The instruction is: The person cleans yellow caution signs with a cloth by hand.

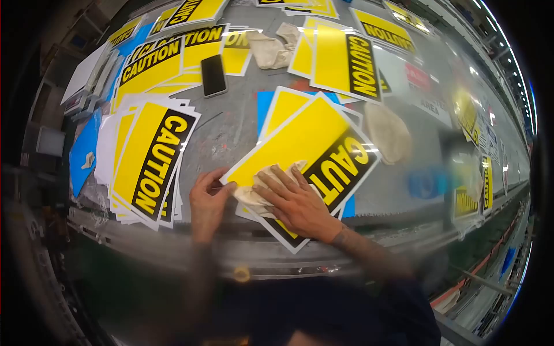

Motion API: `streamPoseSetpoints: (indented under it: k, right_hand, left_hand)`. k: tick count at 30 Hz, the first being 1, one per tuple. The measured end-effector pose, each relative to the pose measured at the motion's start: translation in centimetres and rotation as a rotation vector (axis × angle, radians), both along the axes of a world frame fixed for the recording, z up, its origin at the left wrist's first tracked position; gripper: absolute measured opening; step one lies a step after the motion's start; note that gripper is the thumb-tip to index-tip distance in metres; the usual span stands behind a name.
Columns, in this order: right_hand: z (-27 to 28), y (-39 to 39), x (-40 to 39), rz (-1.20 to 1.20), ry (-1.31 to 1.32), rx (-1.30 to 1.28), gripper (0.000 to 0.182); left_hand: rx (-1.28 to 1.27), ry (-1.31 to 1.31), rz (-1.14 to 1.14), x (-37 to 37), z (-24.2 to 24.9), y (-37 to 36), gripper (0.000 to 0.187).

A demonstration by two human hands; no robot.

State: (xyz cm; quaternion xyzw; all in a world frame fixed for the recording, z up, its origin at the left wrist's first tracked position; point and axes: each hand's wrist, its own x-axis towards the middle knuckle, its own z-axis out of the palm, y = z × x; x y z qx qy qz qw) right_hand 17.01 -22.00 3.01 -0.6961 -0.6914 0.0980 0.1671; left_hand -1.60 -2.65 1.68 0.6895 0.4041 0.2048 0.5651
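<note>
A yellow and black caution sign [311, 138] lies tilted over other signs and a blue sheet, near the table's front edge. My left hand [209, 196] pinches the sign's left corner between thumb and fingers. Spread over a cream cloth [254, 198], my right hand [291, 199] presses it flat against the lower part of the sign. The cloth shows around the fingers and to their left. Part of the black band with its lettering is hidden by the right hand.
Left of the hands lies a stack of caution signs [153, 155]. A black phone [213, 75] is beyond it. More signs [343, 57] and a crumpled cloth [270, 51] lie farther back. Another cloth [388, 132] sits to the right, near a blurred blue object [427, 183].
</note>
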Motion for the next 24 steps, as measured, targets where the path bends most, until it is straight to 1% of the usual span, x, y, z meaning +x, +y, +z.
streamPoseSetpoints:
  k: [3,4,7,8,11,15,18,21,24]
  right_hand:
    - [-0.4,0.2,-0.1,-0.029,0.01,0.017,0.061]
    - [-0.6,0.2,-0.2,-0.028,0.02,0.036,0.061]
    - [-0.4,0.3,-0.1,-0.025,0.038,0.035,0.062]
    - [-0.4,0.3,-0.1,-0.022,0.045,0.025,0.061]
    - [-0.3,0.2,0.0,-0.024,0.08,0.015,0.06]
    - [-0.3,0.0,0.6,-0.017,0.246,0.006,0.053]
    - [0.3,0.0,0.9,-0.036,0.375,0.024,0.049]
    - [0.6,-0.1,1.4,-0.051,0.508,0.039,0.045]
    - [1.0,-0.3,1.9,-0.074,0.7,0.034,0.043]
  left_hand:
    - [0.047,0.007,-0.091,-1.2,0.5,-0.1,0.055]
    - [0.053,0.03,-0.139,-1.5,0.4,0.1,0.061]
    - [0.144,0.113,-0.162,-1.5,0.7,0.2,0.064]
    - [0.163,0.111,-0.145,-1.3,0.6,0.2,0.064]
    - [0.308,0.147,-0.235,-1.3,1.6,1.7,0.063]
    - [0.443,0.146,-0.295,-1.0,2.6,2.5,0.062]
    - [0.422,0.119,-0.287,-0.5,4.3,2.5,0.062]
    - [0.394,0.048,-0.345,-0.6,4.1,3.2,0.071]
    - [0.11,-0.023,-0.332,-0.5,3.6,3.4,0.069]
